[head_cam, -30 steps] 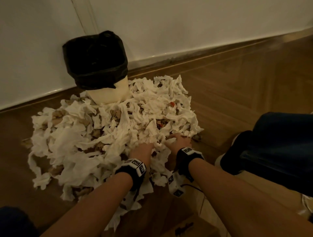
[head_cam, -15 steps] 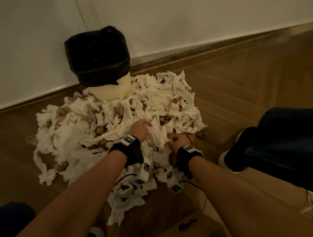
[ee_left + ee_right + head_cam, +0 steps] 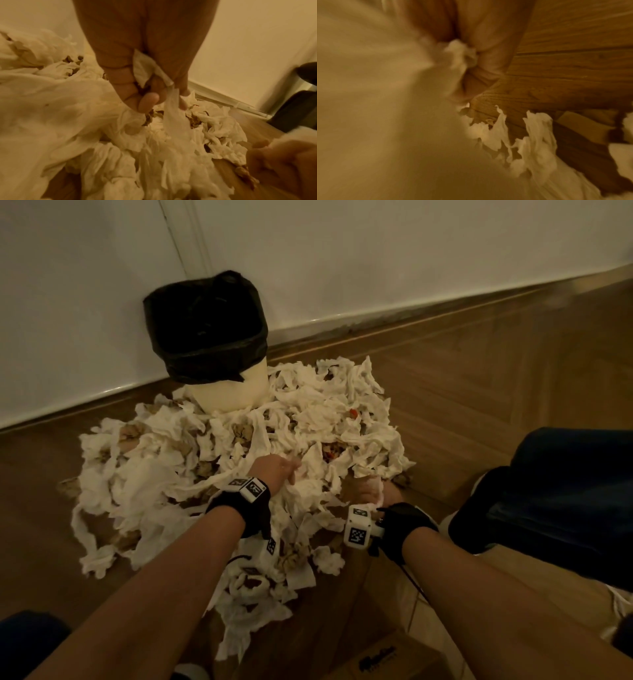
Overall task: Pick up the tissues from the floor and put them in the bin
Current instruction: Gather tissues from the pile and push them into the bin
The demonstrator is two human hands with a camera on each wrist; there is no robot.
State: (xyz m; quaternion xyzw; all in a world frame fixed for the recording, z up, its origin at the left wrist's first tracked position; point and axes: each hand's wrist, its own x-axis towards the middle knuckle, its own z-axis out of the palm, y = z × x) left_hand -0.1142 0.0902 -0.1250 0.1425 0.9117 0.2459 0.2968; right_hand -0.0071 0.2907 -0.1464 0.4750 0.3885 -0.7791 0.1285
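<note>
A big heap of crumpled white tissues (image 3: 191,460) covers the wooden floor in front of a cream bin (image 3: 226,392) lined with a black bag (image 3: 205,326), which stands against the wall. My left hand (image 3: 277,470) is at the heap's near middle, its fingers curled round a wad of tissue (image 3: 145,70) with a strip hanging below. My right hand (image 3: 366,491) sits at the heap's near right edge and grips a bunch of tissues (image 3: 458,54). The right wrist view is blurred, with tissue filling its left half.
A person's dark trouser leg (image 3: 561,491) and a dark shoe (image 3: 469,508) are on the floor at the right. A cardboard box (image 3: 387,659) lies near the bottom edge. A white wall (image 3: 376,251) with a skirting board runs behind the bin.
My left hand has moved up and forward from the heap's near edge, closing on tissues. My right hand has gathered a bunch at the right edge. The head view has tilted, so the bin sits lower.
</note>
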